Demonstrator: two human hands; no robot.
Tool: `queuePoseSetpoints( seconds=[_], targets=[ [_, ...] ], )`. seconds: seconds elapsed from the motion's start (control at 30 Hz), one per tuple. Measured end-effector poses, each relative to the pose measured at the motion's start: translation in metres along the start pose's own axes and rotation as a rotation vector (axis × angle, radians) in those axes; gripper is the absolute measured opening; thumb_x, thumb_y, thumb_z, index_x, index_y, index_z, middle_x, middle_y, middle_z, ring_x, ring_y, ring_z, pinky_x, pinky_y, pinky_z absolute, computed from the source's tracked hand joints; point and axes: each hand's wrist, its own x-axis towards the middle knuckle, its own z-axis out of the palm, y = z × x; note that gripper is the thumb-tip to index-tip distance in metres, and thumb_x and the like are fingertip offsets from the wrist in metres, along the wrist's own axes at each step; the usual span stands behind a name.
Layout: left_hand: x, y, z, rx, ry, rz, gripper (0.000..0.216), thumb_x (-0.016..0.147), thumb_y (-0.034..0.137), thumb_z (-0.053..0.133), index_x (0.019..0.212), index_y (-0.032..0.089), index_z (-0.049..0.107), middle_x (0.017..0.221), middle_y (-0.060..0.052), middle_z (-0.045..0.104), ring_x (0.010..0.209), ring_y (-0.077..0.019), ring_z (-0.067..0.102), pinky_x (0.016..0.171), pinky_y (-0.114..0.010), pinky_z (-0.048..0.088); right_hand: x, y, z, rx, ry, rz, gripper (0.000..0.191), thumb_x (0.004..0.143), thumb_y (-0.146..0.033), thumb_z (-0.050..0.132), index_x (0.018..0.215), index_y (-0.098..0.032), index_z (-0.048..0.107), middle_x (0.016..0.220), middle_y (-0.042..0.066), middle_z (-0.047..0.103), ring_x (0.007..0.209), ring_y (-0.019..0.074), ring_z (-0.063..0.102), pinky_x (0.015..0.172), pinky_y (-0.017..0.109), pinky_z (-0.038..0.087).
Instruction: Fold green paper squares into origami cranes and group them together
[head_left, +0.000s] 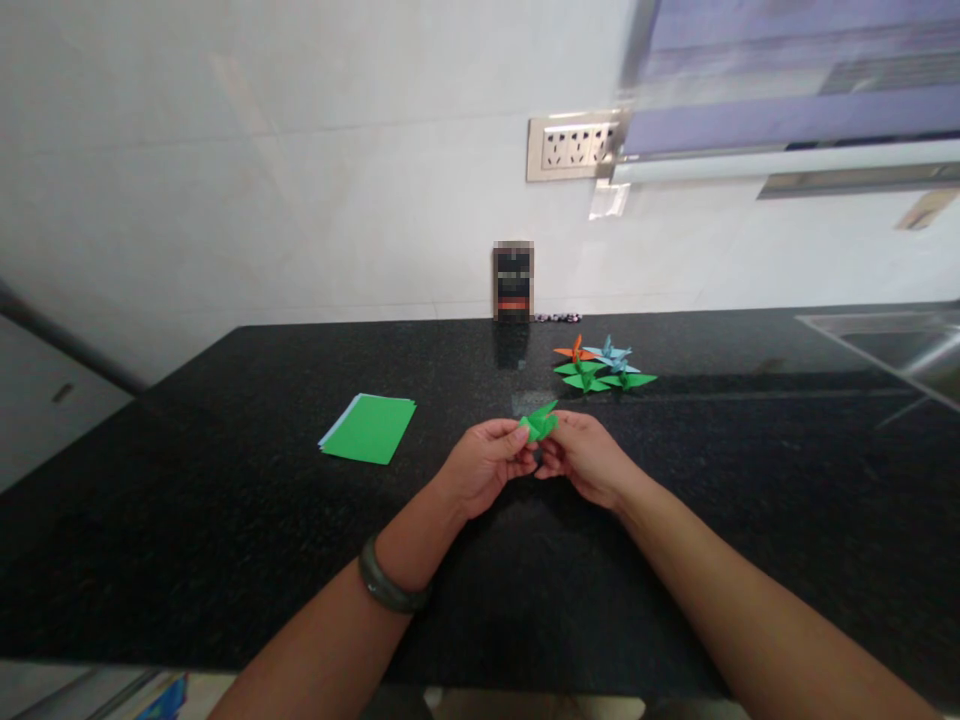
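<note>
Between my two hands is a green origami crane (538, 424), held up over the dark counter. My left hand (491, 462) pinches its left side, thumb on top. On the right side, my right hand (589, 455) grips it with thumb and fingers; part of the paper is hidden behind the fingers. Just beyond my right hand lies a group of finished-looking paper cranes: an orange crane (576, 351), light blue cranes (611, 352) and green cranes (586, 381). To the left of my left hand is a stack of square paper (369, 429), green on top with light blue showing at its edge.
The black speckled counter (262, 520) runs to a tiled wall. Against the wall stands a phone-like dark object (514, 282), its front pixelated, with a beaded strap (559, 318) beside it. A metal sink edge (877, 350) is at the right. Wall sockets (574, 147) are above.
</note>
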Motion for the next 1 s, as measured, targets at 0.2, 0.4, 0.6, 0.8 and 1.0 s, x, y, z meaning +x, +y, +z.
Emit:
queuePoseSetpoints(
  seconds=[0.2, 0.4, 0.6, 0.8, 1.0],
  targets=[
    [0.001, 0.002, -0.001, -0.135, 0.033, 0.005, 0.013, 0.068, 0.019, 0.070, 0.073, 0.011, 0.061, 0.068, -0.003, 0.064, 0.058, -0.0085, 0.059, 0.064, -0.024, 0.049, -0.002, -0.010, -0.006, 0.508, -0.190, 0.242, 0.018, 0.083, -0.019, 0.050, 0.066, -0.016, 0.044, 0.046, -0.011, 0.032, 0.032, 0.0012, 0.028, 0.038, 0.013, 0.044],
    [0.000, 0.000, 0.001, -0.172, -0.043, 0.015, 0.016, 0.069, 0.022, 0.070, 0.073, 0.012, 0.059, 0.066, -0.001, 0.059, 0.060, -0.0090, 0.057, 0.062, -0.023, 0.048, -0.010, -0.009, 0.004, 0.706, -0.262, 0.134, 0.021, 0.088, -0.015, 0.043, 0.068, -0.017, 0.041, 0.051, -0.010, 0.036, 0.034, 0.0005, 0.031, 0.042, 0.011, 0.046],
    [-0.003, -0.001, 0.004, -0.209, -0.115, 0.027, 0.018, 0.069, 0.025, 0.070, 0.071, 0.013, 0.057, 0.064, 0.002, 0.054, 0.058, -0.0076, 0.053, 0.060, -0.023, 0.047, -0.016, -0.007, 0.013, 0.759, -0.273, 0.070, 0.023, 0.090, -0.016, 0.040, 0.066, -0.017, 0.041, 0.050, -0.010, 0.034, 0.034, 0.0011, 0.030, 0.042, 0.010, 0.046],
    [-0.004, -0.001, 0.004, -0.221, -0.131, 0.047, 0.017, 0.071, 0.026, 0.068, 0.072, 0.013, 0.056, 0.066, 0.001, 0.053, 0.060, -0.0085, 0.053, 0.060, -0.023, 0.048, -0.018, -0.006, 0.015, 0.766, -0.309, 0.044, 0.025, 0.091, -0.018, 0.039, 0.066, -0.017, 0.041, 0.052, -0.010, 0.032, 0.035, 0.0006, 0.031, 0.046, 0.011, 0.049],
    [-0.004, -0.002, 0.003, -0.214, -0.117, 0.074, 0.020, 0.069, 0.027, 0.070, 0.071, 0.014, 0.055, 0.068, 0.001, 0.054, 0.062, -0.0097, 0.055, 0.058, -0.023, 0.048, -0.018, -0.005, 0.016, 0.774, -0.311, 0.038, 0.023, 0.091, -0.019, 0.039, 0.067, -0.017, 0.041, 0.053, -0.010, 0.033, 0.036, 0.0006, 0.032, 0.046, 0.011, 0.049]
  ],
)
